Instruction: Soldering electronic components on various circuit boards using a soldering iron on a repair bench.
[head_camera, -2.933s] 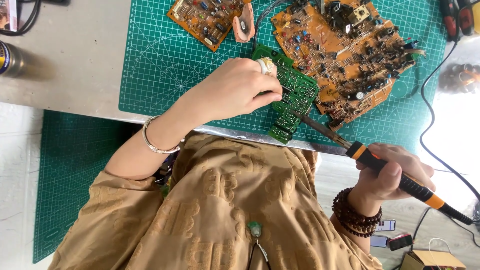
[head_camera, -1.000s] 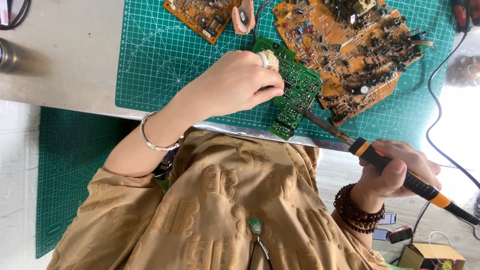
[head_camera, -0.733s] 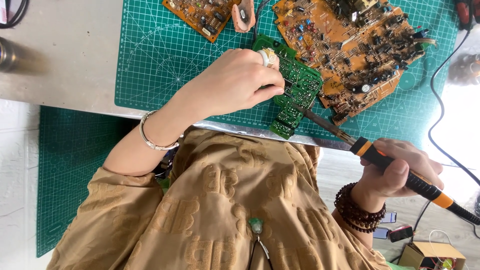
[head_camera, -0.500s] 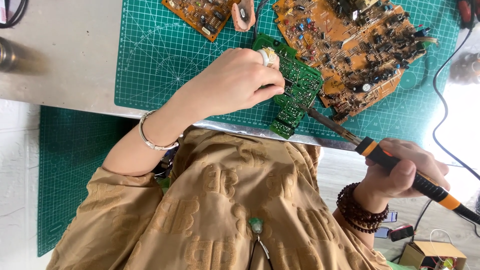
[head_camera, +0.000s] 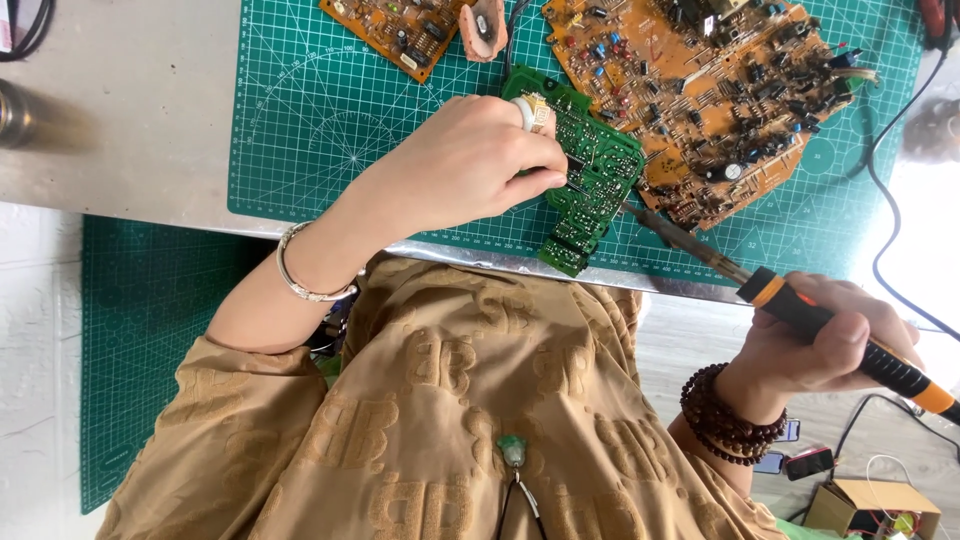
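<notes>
Head view: left hand (head_camera: 465, 170) grips the green circuit board (head_camera: 590, 185), fingers pressing it on the cutting mat (head_camera: 300, 110) at the worktop's (head_camera: 130, 130) near edge. Right hand (head_camera: 825, 340) is wrapped around a soldering iron (head_camera: 800, 310), tip touching the board's right edge. Judged step: soldering a joint; next move needs steady tip contact.
</notes>
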